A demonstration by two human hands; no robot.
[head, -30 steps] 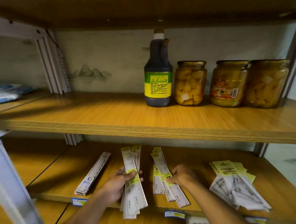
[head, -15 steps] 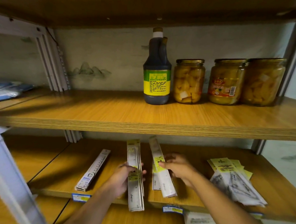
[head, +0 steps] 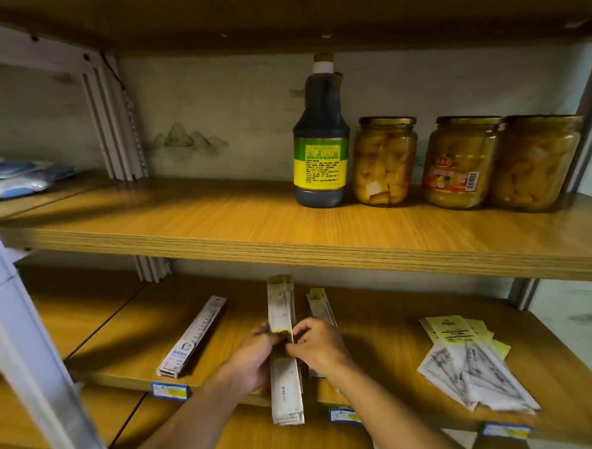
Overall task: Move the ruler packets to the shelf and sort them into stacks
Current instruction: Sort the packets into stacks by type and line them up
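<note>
A bundle of long white ruler packets with yellow tops (head: pixel 285 371) sticks out over the front edge of the lower wooden shelf (head: pixel 378 335). My left hand (head: pixel 251 356) grips its left side at mid-length. My right hand (head: pixel 317 345) pinches its right edge, fingers curled round it. Behind my right hand a few more of these packets (head: pixel 321 306) lie flat on the shelf. A separate stack of blue-labelled ruler packets (head: pixel 192 337) lies to the left. A fanned heap of triangular set-square packets with yellow headers (head: pixel 469 360) lies at the right.
On the shelf above stand a dark sauce bottle (head: pixel 321 140) and three jars of preserved fruit (head: pixel 462 162). Blue plastic bags (head: pixel 12 178) lie at its far left. A white metal upright (head: pixel 17 340) crosses the left foreground. Price tags (head: pixel 169 390) line the lower shelf's edge.
My right hand moved left from the loose packets on the shelf to the bundle in my left hand. The bundle is now squared up and both hands hold it.
</note>
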